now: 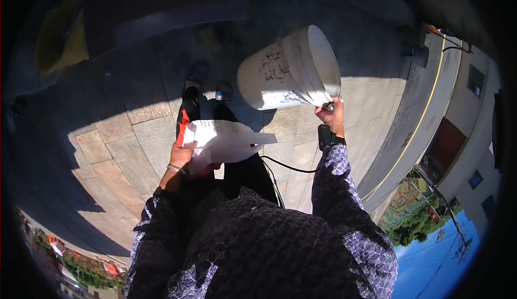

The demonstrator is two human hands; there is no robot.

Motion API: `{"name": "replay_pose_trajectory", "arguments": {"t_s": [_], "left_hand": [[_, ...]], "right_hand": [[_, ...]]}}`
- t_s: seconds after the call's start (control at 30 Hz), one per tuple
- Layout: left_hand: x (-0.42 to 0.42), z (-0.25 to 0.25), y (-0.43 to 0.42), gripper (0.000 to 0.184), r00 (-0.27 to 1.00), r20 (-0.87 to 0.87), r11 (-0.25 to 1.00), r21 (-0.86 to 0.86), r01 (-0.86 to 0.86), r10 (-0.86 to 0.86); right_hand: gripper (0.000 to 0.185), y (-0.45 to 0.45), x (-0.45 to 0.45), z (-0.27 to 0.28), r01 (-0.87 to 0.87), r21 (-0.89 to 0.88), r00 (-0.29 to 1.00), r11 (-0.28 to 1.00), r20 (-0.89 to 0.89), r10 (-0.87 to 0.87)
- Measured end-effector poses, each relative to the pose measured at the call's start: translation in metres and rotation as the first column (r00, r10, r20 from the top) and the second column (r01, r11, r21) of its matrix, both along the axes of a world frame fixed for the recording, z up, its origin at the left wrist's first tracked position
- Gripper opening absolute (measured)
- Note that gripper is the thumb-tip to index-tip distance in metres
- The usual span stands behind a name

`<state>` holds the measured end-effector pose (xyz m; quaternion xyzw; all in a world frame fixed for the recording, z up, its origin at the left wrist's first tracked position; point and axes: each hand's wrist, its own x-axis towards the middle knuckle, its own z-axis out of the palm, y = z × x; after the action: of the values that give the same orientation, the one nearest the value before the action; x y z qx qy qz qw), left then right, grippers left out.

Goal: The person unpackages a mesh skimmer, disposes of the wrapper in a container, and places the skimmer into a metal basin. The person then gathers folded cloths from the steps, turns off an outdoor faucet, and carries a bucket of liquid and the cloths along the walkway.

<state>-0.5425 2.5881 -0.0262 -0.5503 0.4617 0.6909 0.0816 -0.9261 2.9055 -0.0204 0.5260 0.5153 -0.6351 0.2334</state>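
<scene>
My right hand (pixel 332 114) is closed on the rim of a white plastic bucket (pixel 274 75). The bucket is tipped on its side with its mouth facing right, and dark smudges mark its wall. What it holds, if anything, is hidden from here. In my left hand (pixel 182 158) is a crumpled, thin white bag (pixel 221 137) with rows of small print, its loose end hanging toward the right. Something red (pixel 184 120) shows behind the bag, next to my fingers; its kind is unclear.
Stone paving (pixel 121 161) lies underfoot, partly in deep shadow. Two feet in sandals (pixel 224 93) stand below the bucket. A black cable (pixel 291 166) runs to my right wrist. A road with a yellow line (pixel 417 129) and buildings are at the right. A dark surface (pixel 161 8) is at the top.
</scene>
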Motion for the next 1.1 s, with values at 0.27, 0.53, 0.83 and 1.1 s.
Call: {"name": "replay_pose_trajectory", "arguments": {"t_s": [0.27,0.53,0.83,1.1], "left_hand": [[0.013,0.041,-0.017,0.038,0.95,-0.118,0.955,0.092,-0.281,0.29],[0.021,0.066,-0.064,0.046,0.989,-0.032,0.987,0.083,-0.14,0.143],[-0.034,0.067,-0.118,0.031,0.987,-0.057,0.984,-0.105,0.145,-0.151],[-0.114,0.093,-0.13,0.021,0.778,0.412,0.852,-0.009,0.524,-0.475]], "right_hand": [[0.044,0.003,0.044,0.06,-0.121,0.126,0.982,0.985,-0.131,0.137],[0.036,0.034,0.072,0.101,-0.216,0.376,0.904,0.901,-0.271,0.33],[0.046,0.091,0.096,0.135,0.027,0.463,0.938,0.886,-0.317,0.137],[0.048,0.144,0.179,0.156,0.244,0.323,0.92,0.915,-0.376,-0.112]]}}
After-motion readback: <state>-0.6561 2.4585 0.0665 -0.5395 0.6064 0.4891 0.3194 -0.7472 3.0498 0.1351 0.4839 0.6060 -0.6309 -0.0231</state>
